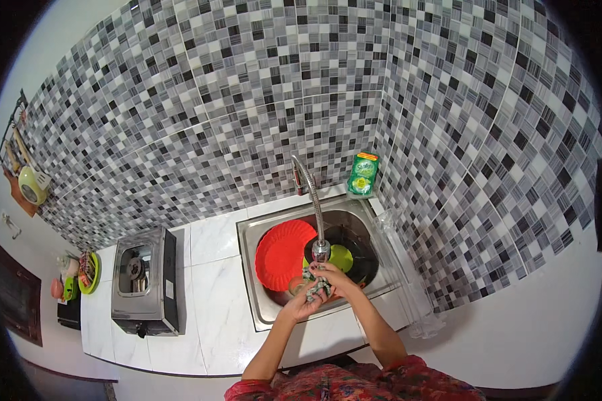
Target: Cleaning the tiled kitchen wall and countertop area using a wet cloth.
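Over the sink basin (272, 315), my left hand (302, 305) and my right hand (335, 278) both grip a bunched grey and white cloth (319, 290). The cloth sits just below the spout of the flexible metal faucet (312, 188). Whether water is running cannot be made out. A red scalloped plastic plate (283, 255) leans in the left of the basin. Behind my hands lie a dark round pan or bowl (367, 250) and a lime-green dish (341, 258). Beside my left hand, a clear bowl or glass (297, 284) is partly hidden.
A green Sunlight soap pouch (364, 173) stands in the back corner. Clear plastic sheeting (406, 270) runs along the right counter edge. To the left, a gas stove (143, 283) sits on white tiles (218, 311), with a lime-green plate (90, 273) beyond. Kitchen utensils (30, 173) hang at far left.
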{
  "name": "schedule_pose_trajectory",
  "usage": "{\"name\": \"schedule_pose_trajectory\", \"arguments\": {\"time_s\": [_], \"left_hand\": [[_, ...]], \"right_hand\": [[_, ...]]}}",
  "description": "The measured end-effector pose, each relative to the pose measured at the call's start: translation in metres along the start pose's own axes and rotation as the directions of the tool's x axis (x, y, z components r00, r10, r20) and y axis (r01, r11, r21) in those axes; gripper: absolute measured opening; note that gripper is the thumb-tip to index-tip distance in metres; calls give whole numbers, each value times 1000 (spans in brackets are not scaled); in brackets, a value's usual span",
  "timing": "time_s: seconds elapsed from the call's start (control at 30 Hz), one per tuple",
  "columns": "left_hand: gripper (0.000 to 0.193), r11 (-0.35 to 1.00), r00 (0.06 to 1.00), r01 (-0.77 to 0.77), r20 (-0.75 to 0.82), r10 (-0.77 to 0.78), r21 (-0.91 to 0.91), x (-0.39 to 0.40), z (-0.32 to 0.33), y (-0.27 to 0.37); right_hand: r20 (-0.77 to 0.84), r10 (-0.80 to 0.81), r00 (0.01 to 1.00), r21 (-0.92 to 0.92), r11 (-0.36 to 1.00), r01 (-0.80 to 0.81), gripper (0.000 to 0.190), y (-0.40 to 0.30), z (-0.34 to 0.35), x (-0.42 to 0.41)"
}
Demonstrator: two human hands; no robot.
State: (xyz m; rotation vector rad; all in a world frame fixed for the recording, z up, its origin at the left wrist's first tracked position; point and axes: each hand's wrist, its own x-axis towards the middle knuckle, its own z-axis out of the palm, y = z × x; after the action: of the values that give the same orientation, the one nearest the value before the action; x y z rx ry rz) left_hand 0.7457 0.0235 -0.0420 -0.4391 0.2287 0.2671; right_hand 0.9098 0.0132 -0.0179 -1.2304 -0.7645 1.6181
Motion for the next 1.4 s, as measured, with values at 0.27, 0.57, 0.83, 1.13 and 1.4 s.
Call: {"name": "schedule_pose_trajectory", "arguments": {"time_s": [0.27, 0.57, 0.83, 1.13, 1.4], "left_hand": [[12, 581, 965, -11, -144, 220, 814, 3, 11, 11], [19, -317, 870, 233, -52, 490, 919, 24, -5, 42], [29, -850, 746, 421, 412, 523, 318, 32, -14, 30], [23, -545, 747, -27, 379, 546, 838, 8, 5, 0], [30, 772, 985, -106, -39, 167, 627, -12, 15, 10]], "right_hand": [[16, -81, 997, -191, 978, 83, 21, 15, 10, 30], [-459, -239, 856, -356, 932, 69, 25, 62, 16, 92], [-563, -226, 795, -365, 931, 7, 32, 77, 14, 108], [-282, -162, 946, -253, 963, 89, 27, 34, 19, 50], [434, -117, 893, 559, 812, -166, 55, 10, 8, 10]]}}
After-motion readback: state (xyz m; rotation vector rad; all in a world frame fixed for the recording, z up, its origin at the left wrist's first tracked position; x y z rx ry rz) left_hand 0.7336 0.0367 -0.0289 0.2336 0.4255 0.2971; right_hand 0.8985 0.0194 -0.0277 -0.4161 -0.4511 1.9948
